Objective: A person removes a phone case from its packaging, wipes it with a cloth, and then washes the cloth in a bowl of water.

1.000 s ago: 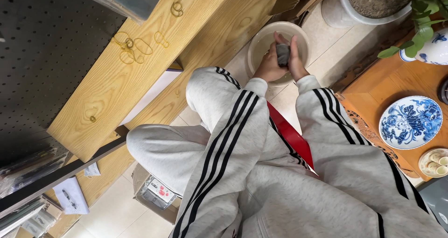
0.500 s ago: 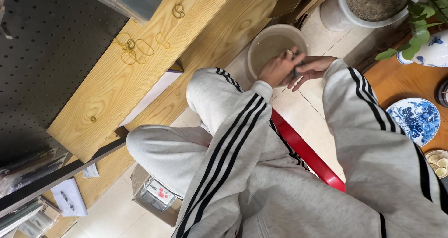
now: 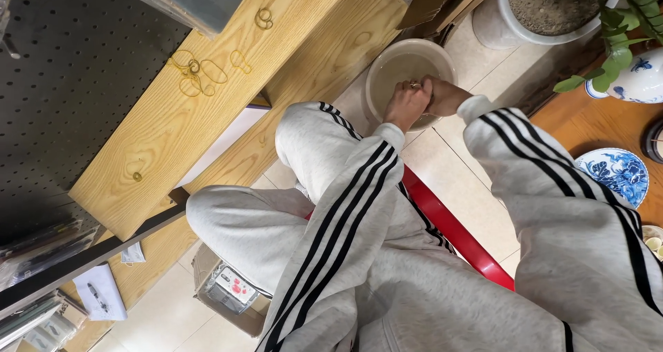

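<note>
Setting: seated person in a grey tracksuit with black stripes, bent over a round pale basin (image 3: 378,67) of cloudy water standing on the tiled floor (image 3: 461,186).
Left hand (image 3: 406,105): over the near side of the basin, knuckles up, fingers curled downward toward the water; a ring shows on one finger.
Right hand (image 3: 446,96): just beside the left and touching it, fingers folded in toward the left hand.
Hand state: the two are pressed together over the water, closed around each other; whether anything is pinched between them cannot be told, since the fingers hide that spot.
Basin position: directly under both hands, well out past the knees, its far rim near the wooden shelf board (image 3: 228,96).
Progress: judged as mid-wash. Hands are at the water and working together; nothing washed is seen set aside, and the water remains in the basin, so rinsing and drying look not yet done.
Around: rubber bands (image 3: 197,72) lie on the shelf board; white planter (image 3: 545,31) beyond the basin; blue-and-white plate (image 3: 617,174) on the orange table at right; red stool edge (image 3: 452,231) under the legs; cardboard box (image 3: 224,290) by the foot.
</note>
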